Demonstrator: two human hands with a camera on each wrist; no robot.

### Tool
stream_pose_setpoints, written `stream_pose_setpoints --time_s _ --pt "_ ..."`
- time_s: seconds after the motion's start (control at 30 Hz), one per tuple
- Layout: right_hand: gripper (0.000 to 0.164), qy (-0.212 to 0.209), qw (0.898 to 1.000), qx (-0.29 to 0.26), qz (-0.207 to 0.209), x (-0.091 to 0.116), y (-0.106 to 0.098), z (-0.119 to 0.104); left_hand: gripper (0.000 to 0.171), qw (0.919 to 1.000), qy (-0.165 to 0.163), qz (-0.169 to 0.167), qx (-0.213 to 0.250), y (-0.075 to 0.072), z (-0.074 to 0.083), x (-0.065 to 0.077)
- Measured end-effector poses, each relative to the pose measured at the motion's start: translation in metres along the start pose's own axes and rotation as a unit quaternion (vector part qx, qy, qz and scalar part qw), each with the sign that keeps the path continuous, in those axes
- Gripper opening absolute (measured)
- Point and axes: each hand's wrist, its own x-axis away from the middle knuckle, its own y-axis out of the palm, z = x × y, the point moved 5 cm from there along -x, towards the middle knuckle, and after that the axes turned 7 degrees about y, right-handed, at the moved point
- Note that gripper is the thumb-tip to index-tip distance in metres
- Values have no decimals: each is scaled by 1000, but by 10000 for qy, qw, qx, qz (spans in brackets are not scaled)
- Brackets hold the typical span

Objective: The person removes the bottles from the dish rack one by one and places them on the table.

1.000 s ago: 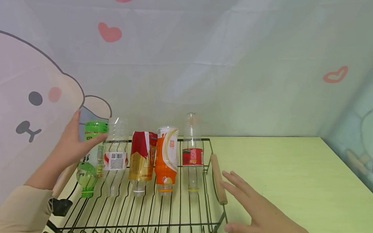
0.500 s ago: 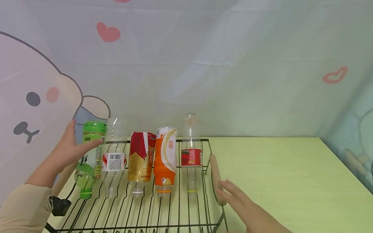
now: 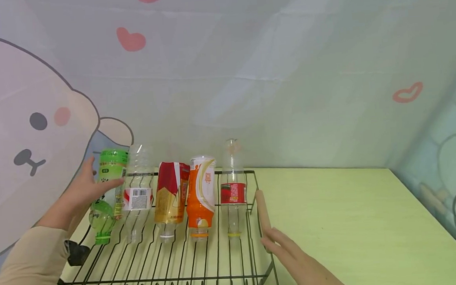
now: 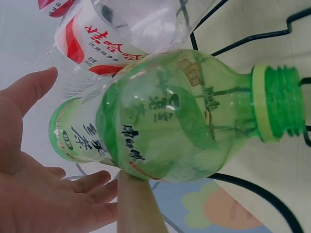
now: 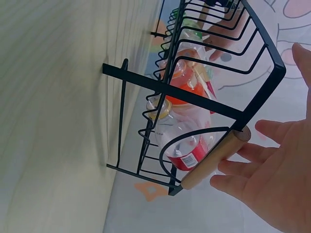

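A row of empty plastic bottles lies neck-down on a black wire rack (image 3: 154,279). Leftmost is a green tea bottle (image 3: 103,217). My left hand (image 3: 83,186) is beside it, fingers spread and thumb overlapping the bottle in the head view. The left wrist view shows that palm bare, its fingers close to the rack's left wooden handle (image 4: 138,204). My right hand (image 3: 298,262) reaches to the right wooden handle (image 3: 262,210), fingers extended and fingertips right at the wood. In the right wrist view nothing is in its palm, and the thumb points away from the fingers.
Beside the green bottle are a clear bottle (image 3: 138,199), a red-and-gold one (image 3: 170,194), an orange-and-white one (image 3: 201,192) and a clear red-labelled one (image 3: 233,193). The pale green tabletop (image 3: 334,214) extends right. A printed curtain (image 3: 287,91) hangs behind.
My left hand has come down a little along the green bottle's left side. My right hand has moved left, and its fingertips now overlap the right wooden handle's lower end.
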Motion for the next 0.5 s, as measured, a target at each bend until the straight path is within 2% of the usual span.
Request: stream_pose_setpoints --time_s 0.07,0.3,0.5 --pt "84 -88 9999 18 48 0 1 0 114 9999 -104 -47 80 1 -3 0" --pt "83 20 10000 -61 -35 1 4 1 118 9982 -358 -275 384 4 -12 0" --pt "83 -135 9999 -15 87 2 4 1 119 9959 -532 -386 623 8 -23 -3"
